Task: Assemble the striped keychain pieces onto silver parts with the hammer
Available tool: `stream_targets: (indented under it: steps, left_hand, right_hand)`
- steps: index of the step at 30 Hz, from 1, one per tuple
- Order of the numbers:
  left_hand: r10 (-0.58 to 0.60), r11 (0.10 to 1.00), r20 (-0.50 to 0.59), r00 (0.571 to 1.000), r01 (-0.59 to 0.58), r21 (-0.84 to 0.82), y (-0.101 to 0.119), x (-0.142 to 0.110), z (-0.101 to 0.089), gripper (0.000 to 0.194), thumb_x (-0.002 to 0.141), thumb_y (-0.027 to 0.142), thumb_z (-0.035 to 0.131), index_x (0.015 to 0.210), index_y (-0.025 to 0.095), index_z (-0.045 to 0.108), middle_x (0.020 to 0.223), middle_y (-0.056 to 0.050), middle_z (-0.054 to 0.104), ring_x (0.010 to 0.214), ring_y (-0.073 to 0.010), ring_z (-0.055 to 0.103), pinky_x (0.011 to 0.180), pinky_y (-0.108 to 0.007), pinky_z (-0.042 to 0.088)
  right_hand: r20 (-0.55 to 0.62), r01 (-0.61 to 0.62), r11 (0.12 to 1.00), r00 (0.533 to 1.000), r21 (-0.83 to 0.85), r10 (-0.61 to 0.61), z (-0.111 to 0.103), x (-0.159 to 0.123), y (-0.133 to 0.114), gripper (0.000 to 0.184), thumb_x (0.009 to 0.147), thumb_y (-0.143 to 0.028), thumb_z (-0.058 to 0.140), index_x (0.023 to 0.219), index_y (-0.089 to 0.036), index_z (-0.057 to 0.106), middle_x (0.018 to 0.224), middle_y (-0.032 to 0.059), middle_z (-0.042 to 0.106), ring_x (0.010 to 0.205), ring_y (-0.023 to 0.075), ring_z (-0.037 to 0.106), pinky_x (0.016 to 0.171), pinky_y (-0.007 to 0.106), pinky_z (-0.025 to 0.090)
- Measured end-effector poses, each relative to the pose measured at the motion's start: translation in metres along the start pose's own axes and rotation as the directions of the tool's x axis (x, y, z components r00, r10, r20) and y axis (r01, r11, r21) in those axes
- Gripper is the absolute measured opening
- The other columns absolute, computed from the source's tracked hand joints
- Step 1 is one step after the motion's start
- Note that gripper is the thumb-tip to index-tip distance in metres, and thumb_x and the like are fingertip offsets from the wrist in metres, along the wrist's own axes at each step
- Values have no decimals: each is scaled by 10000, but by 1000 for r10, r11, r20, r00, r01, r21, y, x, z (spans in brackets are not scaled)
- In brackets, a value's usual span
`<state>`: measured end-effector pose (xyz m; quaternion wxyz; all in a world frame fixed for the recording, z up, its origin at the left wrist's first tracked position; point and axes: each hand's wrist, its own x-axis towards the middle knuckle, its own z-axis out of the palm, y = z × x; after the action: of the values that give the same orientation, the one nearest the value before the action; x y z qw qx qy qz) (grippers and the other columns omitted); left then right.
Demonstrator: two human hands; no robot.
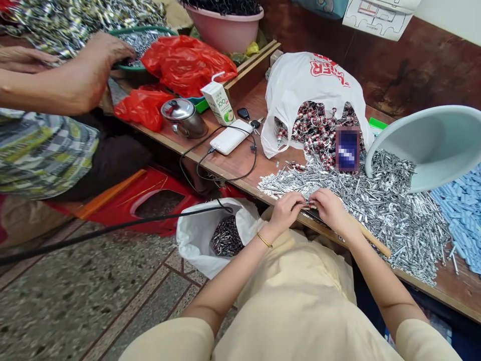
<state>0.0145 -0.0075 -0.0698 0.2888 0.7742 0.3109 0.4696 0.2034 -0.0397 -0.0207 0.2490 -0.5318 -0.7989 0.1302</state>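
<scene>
At the table's front edge, my left hand (286, 213) and my right hand (331, 209) meet with pinched fingertips on a small metal piece with a reddish part (310, 205). The fingers cover most of it, so its exact kind does not show. Just beyond and beside both hands spreads a heap of loose silver metal parts (361, 210), some flat with holes, others like thin pins. A wooden handle (376, 241) lies by my right wrist at the edge. Behind the heap, a white plastic bag (289, 85) lies open with red-and-silver metal pieces (319, 130) inside.
A tipped grey basin (443, 145) and blue plastic pieces (462, 215) lie right. Leftward are a white power bank (231, 136) with a cable, a drink carton (218, 103) and a metal cup (184, 118). A white sack (195, 240) stands below. A co-worker's arm (63, 82) reaches in.
</scene>
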Motion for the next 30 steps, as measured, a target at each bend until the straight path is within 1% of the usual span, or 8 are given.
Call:
stream_targets:
  steps: [7,11,13,18,22,24,27,30]
  left_hand:
    - [-27,1000,-17,999,27,6,4,1,3,185,975,140,549,1018,192,721,986,-63,704,930,-171,654,826,-323,543]
    - [-74,997,-110,991,70,-43,17,3,6,161,943,155,623,975,204,773,912,-52,710,887,-172,631,813,-331,525]
    - [-130,989,-134,982,119,-86,27,5,4,150,925,163,655,974,212,788,894,-50,716,888,-177,624,817,-335,515]
    - [-239,965,-112,964,223,-140,44,10,-14,154,892,156,689,959,222,811,840,-38,711,849,-173,626,786,-314,503]
    - [-261,935,-73,963,233,-266,54,13,-24,157,912,200,692,1005,235,813,830,-32,707,785,-151,637,711,-279,506]
    - [-255,935,-115,960,215,-284,60,13,-24,163,919,213,692,1028,243,810,871,-37,708,804,-150,642,713,-277,511]
    - [-217,956,-182,959,171,-236,65,13,-21,174,926,203,684,1042,247,806,917,-42,706,844,-154,644,732,-282,515]
    - [-135,986,-185,973,114,-122,66,13,-22,173,924,175,678,1022,243,804,872,-33,699,848,-158,630,752,-299,504]
  right_hand:
    - [-56,-18,999,998,-28,16,3,-3,-5,251,1008,-169,418,916,-214,647,899,90,659,870,245,572,777,375,463]
    - [-213,-132,975,962,179,169,8,-11,-12,89,967,-276,578,1016,-222,629,1075,98,658,1012,255,589,861,407,498]
    - [-239,-201,914,925,352,296,13,-17,-15,135,937,-290,618,1056,-225,617,1073,87,653,969,235,614,821,386,524]
    - [-220,-256,801,877,541,428,4,-25,-20,101,956,-279,576,952,-242,670,930,39,684,857,201,645,776,355,539]
    - [-177,-207,810,918,549,355,-11,-21,-30,167,943,-348,629,1072,-259,686,1083,67,695,994,226,651,842,385,556]
    - [-89,-219,714,926,665,367,-9,-19,-37,224,927,-413,659,1085,-256,680,1068,65,702,927,217,668,757,361,581]
    - [10,-273,496,883,824,469,2,-19,-45,303,893,-502,692,1051,-244,679,918,34,708,661,162,642,566,310,570]
    - [-39,-281,524,854,804,519,3,-23,-48,281,879,-484,720,1017,-240,711,883,28,721,608,145,627,560,304,579]
